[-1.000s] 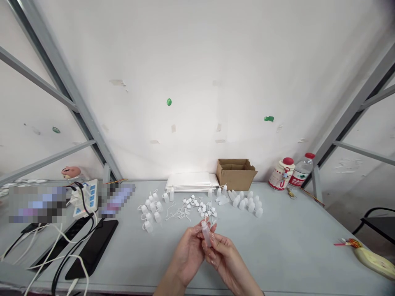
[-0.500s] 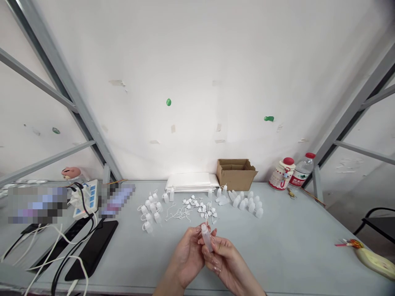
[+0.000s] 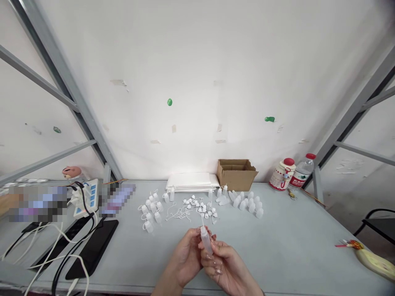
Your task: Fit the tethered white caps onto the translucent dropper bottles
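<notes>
Between my two hands, above the near middle of the table, stands a small translucent squeeze bottle (image 3: 206, 241), slightly tilted. A thin white strap sticks up from its neck. My right hand (image 3: 226, 263) grips the body with thumb and fingers. My left hand (image 3: 187, 257) is curled about the bottle's other side, its fingertips at the neck; some of its fingers are hidden behind the bottle. Just beyond lie loose white straps (image 3: 179, 213) and a scatter of small white caps (image 3: 202, 205). Several capped bottles (image 3: 148, 226) with strap loops stand at left; several plain bottles (image 3: 242, 204) stand at right.
At the back are white padded envelopes (image 3: 191, 181) and an open cardboard box (image 3: 236, 179). A decorated flask (image 3: 280, 176) and a water bottle (image 3: 300, 172) stand at back right. Phones, cables and a power strip (image 3: 89, 199) crowd the left. A yellow pouch (image 3: 375, 263) lies far right.
Both hands keep hold of the bottle, almost in place. The strap at its neck now leans further to the left. Part of a person's hand or arm appears at the far left edge.
</notes>
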`<state>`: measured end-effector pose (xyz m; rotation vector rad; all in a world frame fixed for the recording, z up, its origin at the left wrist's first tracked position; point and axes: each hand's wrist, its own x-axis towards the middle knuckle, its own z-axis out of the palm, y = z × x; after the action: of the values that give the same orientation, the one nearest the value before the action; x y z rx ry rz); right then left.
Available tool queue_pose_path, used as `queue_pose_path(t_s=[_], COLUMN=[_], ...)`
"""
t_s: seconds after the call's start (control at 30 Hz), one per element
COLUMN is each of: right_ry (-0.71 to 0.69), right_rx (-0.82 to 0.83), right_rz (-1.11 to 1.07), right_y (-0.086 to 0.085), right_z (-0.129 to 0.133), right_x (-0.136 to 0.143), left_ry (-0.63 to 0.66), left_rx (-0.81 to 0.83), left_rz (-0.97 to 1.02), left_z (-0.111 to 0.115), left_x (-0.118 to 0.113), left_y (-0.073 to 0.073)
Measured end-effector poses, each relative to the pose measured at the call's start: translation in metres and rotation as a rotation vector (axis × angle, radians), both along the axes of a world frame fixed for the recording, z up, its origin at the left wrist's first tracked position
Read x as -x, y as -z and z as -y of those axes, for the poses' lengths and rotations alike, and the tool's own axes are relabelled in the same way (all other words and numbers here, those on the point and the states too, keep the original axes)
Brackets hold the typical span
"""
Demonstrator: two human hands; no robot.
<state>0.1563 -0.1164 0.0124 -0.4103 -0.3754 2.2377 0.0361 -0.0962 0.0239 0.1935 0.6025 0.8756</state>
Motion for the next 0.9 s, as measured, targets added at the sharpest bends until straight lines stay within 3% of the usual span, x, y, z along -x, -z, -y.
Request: queue_pose_path(t_s=[0.17,0.3,0.5,0.9], right_ry=[0.186,0.389,0.625,0.671], right_rx=[-0.119,-0.278,-0.408,-0.388], right_rz=[0.143,0.43,0.754,0.821], right_y=[-0.001,-0.004,-0.005,0.001], right_z=[-0.002,-0.001,0.003,0.005], right_x=[0.003,0.007,0.012,0.013], left_ry=[-0.069,-0.093,-0.09,-0.121], left_rx=[-0.15,-0.312,-0.345,-0.37], left_rz=[-0.062,-0.136,-0.215,-0.297], left_z=[0.004,0.007,0.012,0.011], left_x=[0.0,0.001,-0.002,-0.008], left_y=[-0.004,-0.005,-0.007,-0.006])
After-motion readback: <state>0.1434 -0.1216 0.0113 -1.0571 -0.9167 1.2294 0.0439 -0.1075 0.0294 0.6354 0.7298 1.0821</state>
